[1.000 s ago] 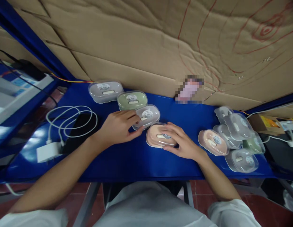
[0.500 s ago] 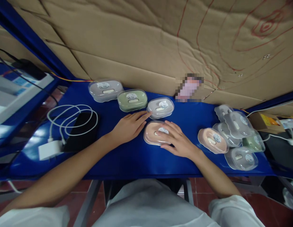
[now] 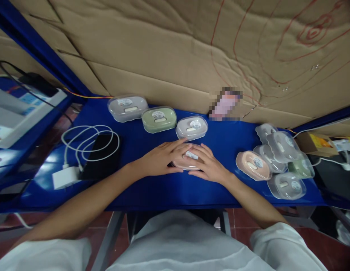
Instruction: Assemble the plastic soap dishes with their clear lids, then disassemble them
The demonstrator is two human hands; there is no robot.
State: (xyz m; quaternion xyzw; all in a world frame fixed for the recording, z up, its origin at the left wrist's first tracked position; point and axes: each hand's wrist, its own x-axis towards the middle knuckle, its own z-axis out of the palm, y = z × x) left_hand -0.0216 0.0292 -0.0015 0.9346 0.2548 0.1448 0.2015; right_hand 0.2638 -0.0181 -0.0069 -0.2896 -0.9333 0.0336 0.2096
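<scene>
A peach oval plastic box with a clear cover (image 3: 184,162) and a round label lies on the blue table, partly hidden by fingers. My left hand (image 3: 160,157) holds it from the left, its fingers over the top. From the right, my right hand (image 3: 208,162) clasps the same box, fingertips on the cover and thumb at the near side. The fingertips of both hands almost meet. Just behind it is a pale grey box (image 3: 191,128), with a green box (image 3: 159,120) and a larger grey box (image 3: 127,109) farther left.
Several similar boxes, among them a peach one (image 3: 254,165), are piled at the right. A white charger (image 3: 66,177) with a coiled cable and a black phone-like slab (image 3: 98,165) lie left. A pixelated phone-like object (image 3: 225,107) leans on the cardboard wall (image 3: 152,49).
My left hand has moved right, from beside the pale grey box onto the peach box. My right hand stays on the peach box. The view has shifted slightly.
</scene>
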